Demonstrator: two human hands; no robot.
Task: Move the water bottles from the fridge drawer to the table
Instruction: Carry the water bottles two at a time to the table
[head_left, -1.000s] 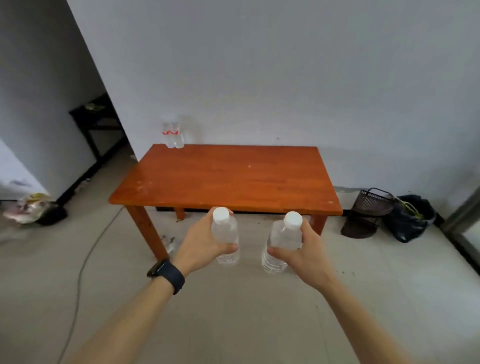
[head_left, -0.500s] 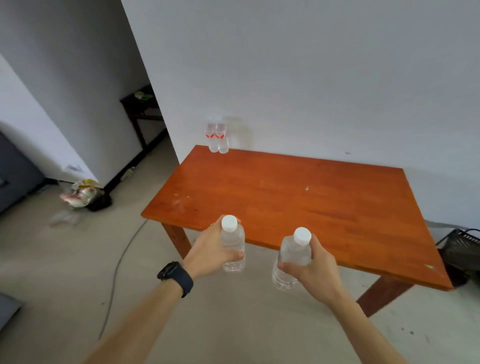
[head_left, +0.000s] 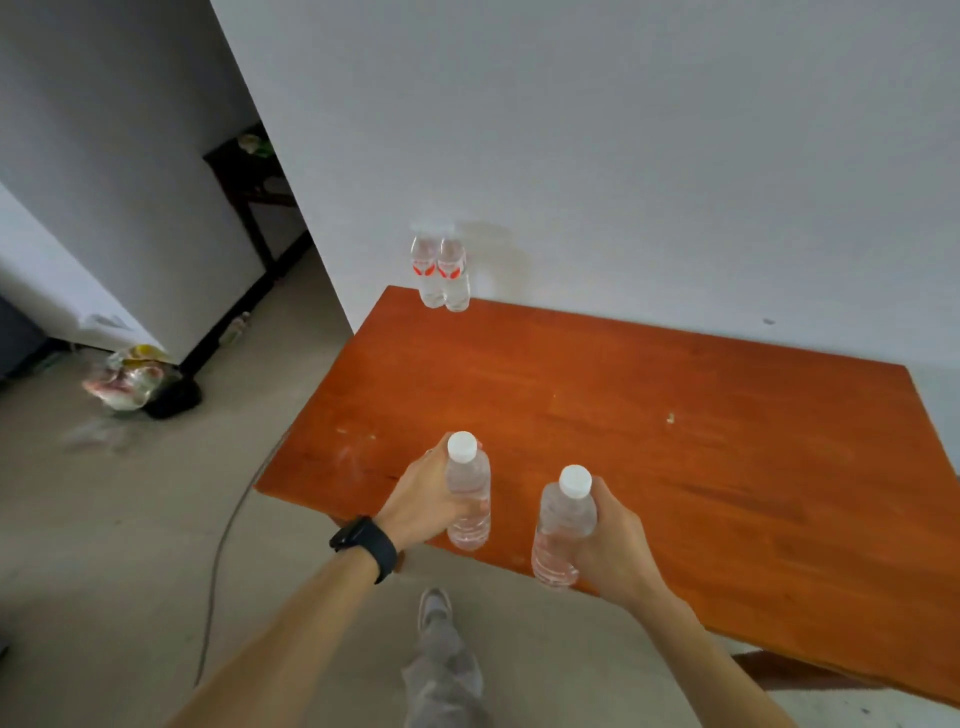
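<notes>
Both arms reach forward side by side. The left hand (head_left: 421, 506), a black watch (head_left: 366, 545) at its wrist, has its fingers (head_left: 480, 445) curled round a clear bottle (head_left: 467, 499) held upright; the right hand (head_left: 613, 551) grips a second bottle (head_left: 561, 525) likewise. Both are over the near edge of the orange wooden desk (head_left: 675, 441). Two more bottles (head_left: 440, 273) stand touching at its far left corner, against the white wall (head_left: 623, 156). A cable (head_left: 218, 561) trails across the floor (head_left: 104, 545).
</notes>
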